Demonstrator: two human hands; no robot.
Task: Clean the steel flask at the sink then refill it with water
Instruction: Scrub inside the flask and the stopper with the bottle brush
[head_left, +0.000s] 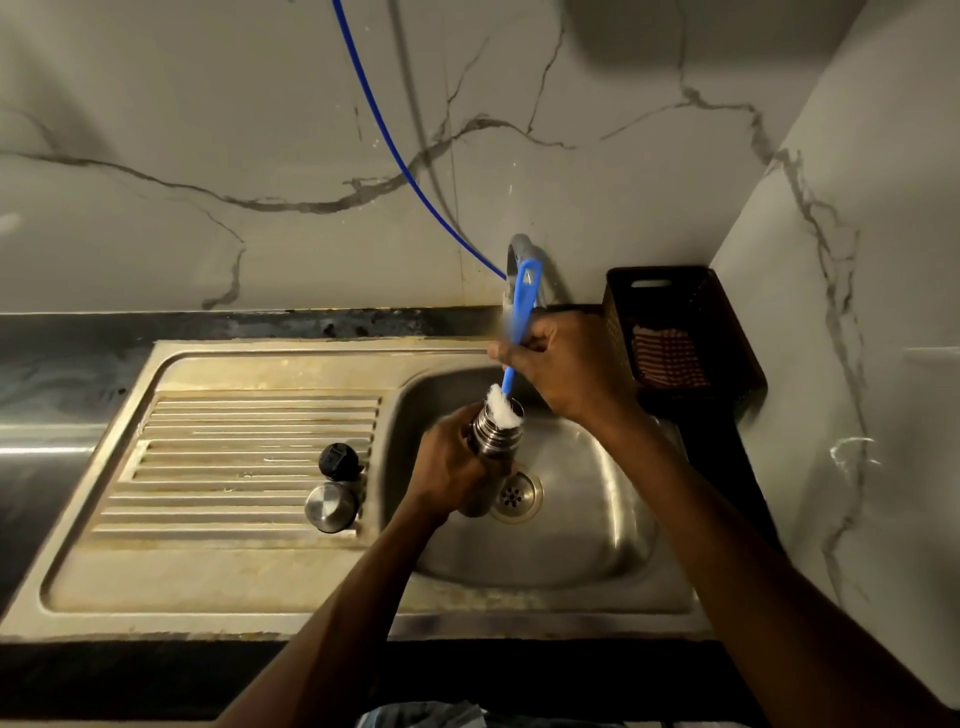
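My left hand (451, 467) grips the body of the steel flask (493, 436), which tilts over the sink basin (587, 519) with its open neck up and to the right. My right hand (569, 361) holds the blue handle of a bottle brush (522, 317). The brush's white bristles (503, 408) sit at the flask's mouth, partly inside. The flask's black stopper (340, 460) and steel cap (331, 506) stand on the ribbed drainboard (234, 457), left of the basin.
A grey tap (522, 249) rises behind the brush handle, with a blue hose (395, 150) running up the marble wall. A dark plastic basket (670, 327) stands in the right corner. The drain (517, 493) lies just right of the flask. Black counter surrounds the sink.
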